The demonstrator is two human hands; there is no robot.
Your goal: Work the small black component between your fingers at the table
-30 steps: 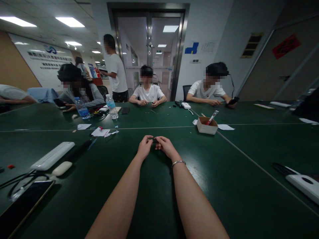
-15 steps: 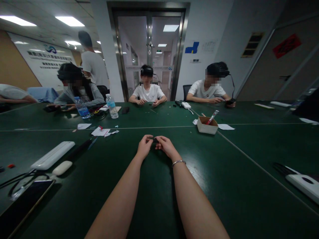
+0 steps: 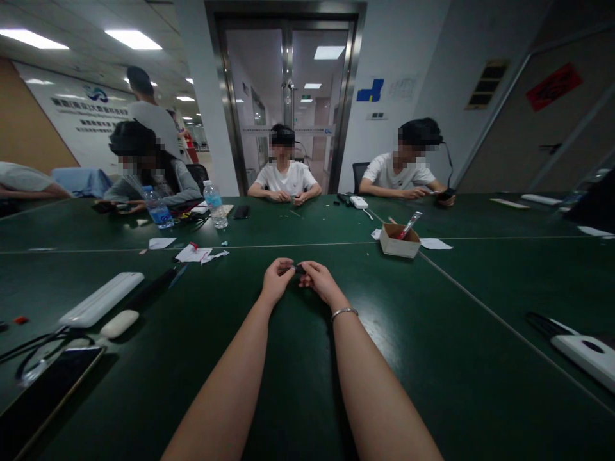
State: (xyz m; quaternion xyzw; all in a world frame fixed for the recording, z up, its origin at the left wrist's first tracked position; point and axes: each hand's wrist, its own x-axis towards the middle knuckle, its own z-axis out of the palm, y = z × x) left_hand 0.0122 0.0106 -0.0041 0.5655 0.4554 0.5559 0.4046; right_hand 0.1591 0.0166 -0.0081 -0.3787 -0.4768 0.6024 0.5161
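In the middle of the green table, my left hand (image 3: pixel 277 280) and my right hand (image 3: pixel 319 282) are close together with fingertips pinched. Between them is a small black object (image 3: pixel 300 269), too small and dark to name; my right thumb and fingers grip it. A tiny shiny spot shows by my left fingertips, and what that hand pinches is mostly hidden. My right wrist wears a silver bangle (image 3: pixel 344 312).
Left of my arms lie a white power bank (image 3: pixel 103 299), a white oval case (image 3: pixel 120 324) and a phone (image 3: pixel 48 400) among cables. Paper scraps (image 3: pixel 195 254) and a small open box (image 3: pixel 400 242) sit farther off. Several people sit across the table.
My left hand has shifted slightly left, and a shiny spot now shows at its fingertips. My right hand stays nearly still. A standing person at the back moved left.
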